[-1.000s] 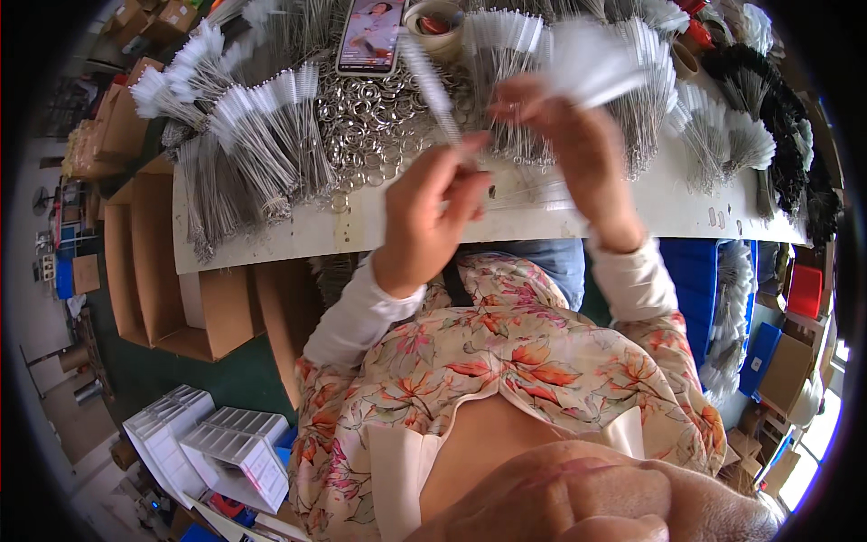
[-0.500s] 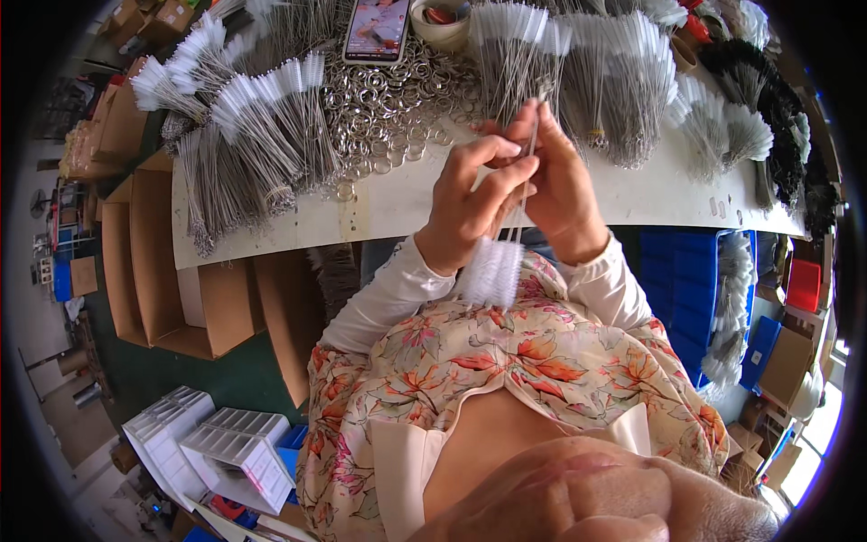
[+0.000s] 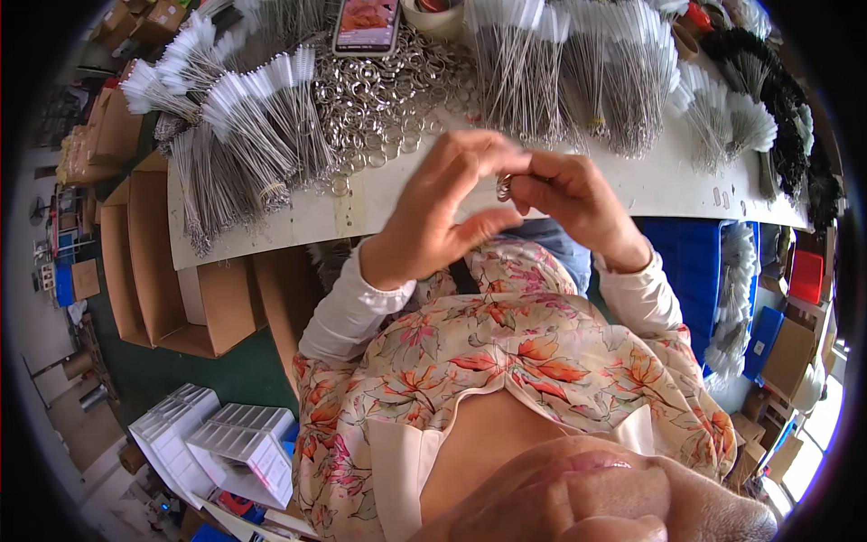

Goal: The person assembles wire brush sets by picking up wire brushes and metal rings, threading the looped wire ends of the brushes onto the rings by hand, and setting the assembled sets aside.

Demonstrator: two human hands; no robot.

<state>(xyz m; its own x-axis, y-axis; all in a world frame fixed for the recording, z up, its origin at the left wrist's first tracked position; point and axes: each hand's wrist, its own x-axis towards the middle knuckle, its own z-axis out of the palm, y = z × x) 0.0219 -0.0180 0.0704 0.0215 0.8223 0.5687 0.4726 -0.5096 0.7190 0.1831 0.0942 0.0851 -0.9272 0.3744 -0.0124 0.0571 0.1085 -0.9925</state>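
My right hand [image 3: 582,199] is closed on a few small metal rings [image 3: 504,187] that show at its fingertips, above the near edge of the table. My left hand [image 3: 433,212] is held beside it with thumb and fingers apart. Its fingertips reach to the right hand's fingers and overlap them slightly, and I see nothing gripped in it. Beyond the hands lies a heap of loose metal rings [image 3: 388,99]. Bundles of thin wire brushes with white bristles stand to the left [image 3: 262,126] and to the right [image 3: 515,77] of that heap.
A phone [image 3: 366,27] with a lit screen and a round bowl [image 3: 433,20] sit at the table's far side. Black-bristled brushes [image 3: 768,90] lie far right. Below the table [image 3: 379,199] are open cardboard boxes [image 3: 181,262] at left and a blue crate [image 3: 682,271] at right.
The white-bristled brushes that both hands held are no longer in them. The left hand has opened and moved left; the right hand has moved slightly right and lower, now showing rings.
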